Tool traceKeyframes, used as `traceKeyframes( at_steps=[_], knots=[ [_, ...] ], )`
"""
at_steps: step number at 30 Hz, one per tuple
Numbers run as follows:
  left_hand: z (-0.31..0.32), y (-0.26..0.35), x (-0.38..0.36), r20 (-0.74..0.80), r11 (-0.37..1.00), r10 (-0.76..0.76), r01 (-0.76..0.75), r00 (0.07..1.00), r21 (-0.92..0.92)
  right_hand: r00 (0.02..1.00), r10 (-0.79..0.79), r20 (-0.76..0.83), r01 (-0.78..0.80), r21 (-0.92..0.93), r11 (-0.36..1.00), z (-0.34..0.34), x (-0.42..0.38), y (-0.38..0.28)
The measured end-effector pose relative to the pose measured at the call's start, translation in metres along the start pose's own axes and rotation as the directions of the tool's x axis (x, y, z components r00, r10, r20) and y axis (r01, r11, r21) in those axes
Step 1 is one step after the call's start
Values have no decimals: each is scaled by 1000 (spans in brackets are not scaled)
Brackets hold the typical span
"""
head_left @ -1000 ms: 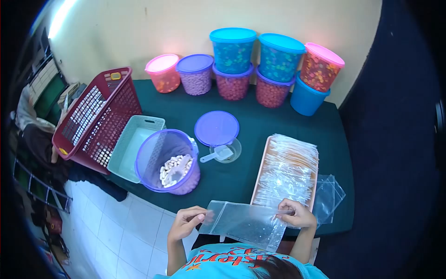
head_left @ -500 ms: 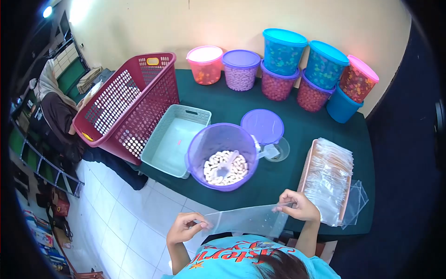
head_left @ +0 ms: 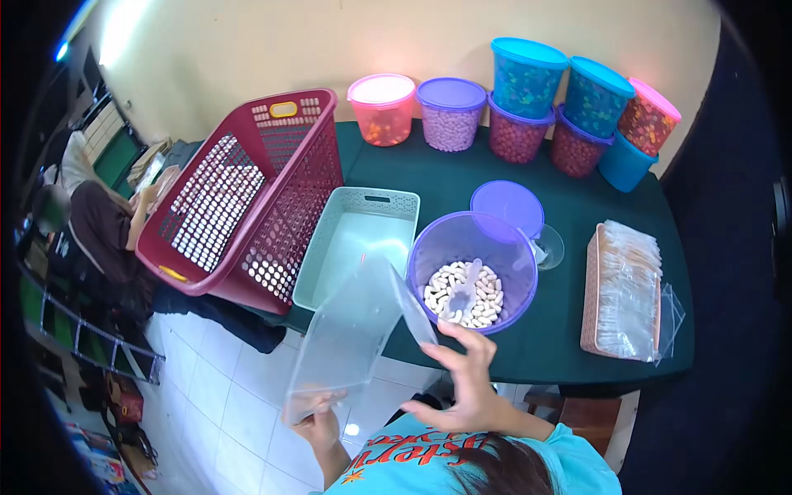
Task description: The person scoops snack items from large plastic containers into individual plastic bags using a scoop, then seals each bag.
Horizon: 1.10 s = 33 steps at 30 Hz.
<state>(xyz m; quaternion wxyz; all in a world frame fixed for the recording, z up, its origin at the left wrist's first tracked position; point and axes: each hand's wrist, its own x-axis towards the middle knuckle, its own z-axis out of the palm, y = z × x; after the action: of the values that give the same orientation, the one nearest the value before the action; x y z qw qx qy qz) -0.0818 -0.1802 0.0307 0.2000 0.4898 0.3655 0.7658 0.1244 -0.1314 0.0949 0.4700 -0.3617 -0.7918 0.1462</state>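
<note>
Your left hand [head_left: 320,425], at the lower centre-left of the frame, pinches the lower end of a clear plastic bag [head_left: 342,330]. Your right hand [head_left: 470,384], at the lower centre, is spread, its fingertips right by the bag's right-hand flap; you cannot tell from this view whether they touch it. The bag stands tilted and parted at the top, in front of the pale green basket [head_left: 330,235] and left of the purple tub [head_left: 521,289].
</note>
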Motion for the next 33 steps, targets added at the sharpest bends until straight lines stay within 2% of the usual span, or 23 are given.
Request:
traceKeyframes(
  at_steps=[1,2,3,4,5,7,8,9,11,13,15,17,19,23,26,27,29,31,33],
  knots=[
    [6,-5,3,-17,997,-6,7,1000,71,998,51,33,-49,-44,998,10,1,-5],
    [12,-10,5,-42,999,8,-6,999,41,998,66,20,-65,-58,996,17,1,-5],
    [16,-13,5,-26,1000,-2,2,1000,27,993,83,78,-77,-75,994,23,1,-2],
    [21,-17,5,-39,997,-65,66,997,45,985,98,139,-86,-92,992,27,1,1],
    [26,-20,4,-56,990,-125,129,991,62,985,108,132,-95,-105,990,28,0,4],
    [38,-26,4,-80,987,-159,161,984,18,947,107,302,-66,-143,987,29,-1,10],
    [40,-28,4,-31,987,-154,155,988,28,918,136,373,-96,-125,987,27,1,11],
    [43,-30,5,20,988,-148,147,989,38,918,147,369,-106,-129,986,26,2,16],
    [48,-34,11,134,991,-129,122,983,57,922,61,383,-36,-73,997,25,5,27],
    [57,-39,17,244,993,-106,91,964,71,924,80,374,-34,-127,991,16,11,37],
    [67,-33,27,303,990,-131,108,944,92,913,22,408,-41,37,998,7,16,49],
    [77,-35,37,343,987,-147,114,928,117,908,16,418,-48,65,997,-2,20,58],
    [87,-40,43,451,996,-69,37,890,79,899,7,437,-54,94,994,-10,24,70],
    [102,-48,48,477,998,-62,42,877,52,880,-35,474,-65,192,979,-23,31,96],
    [107,-54,49,530,998,-61,39,846,53,940,38,339,-89,135,987,-29,37,106],
    [110,-56,49,565,998,-45,19,824,53,936,34,350,-88,141,986,-31,40,103],
    [116,-59,52,591,998,-28,-7,806,57,917,144,372,-155,2,988,-33,46,96],
    [123,-63,59,665,998,17,-55,746,35,933,106,344,-109,-11,994,-30,49,98],
    [128,-62,68,701,999,-2,-36,713,39,888,66,456,-215,283,935,-23,44,110]
  ],
)
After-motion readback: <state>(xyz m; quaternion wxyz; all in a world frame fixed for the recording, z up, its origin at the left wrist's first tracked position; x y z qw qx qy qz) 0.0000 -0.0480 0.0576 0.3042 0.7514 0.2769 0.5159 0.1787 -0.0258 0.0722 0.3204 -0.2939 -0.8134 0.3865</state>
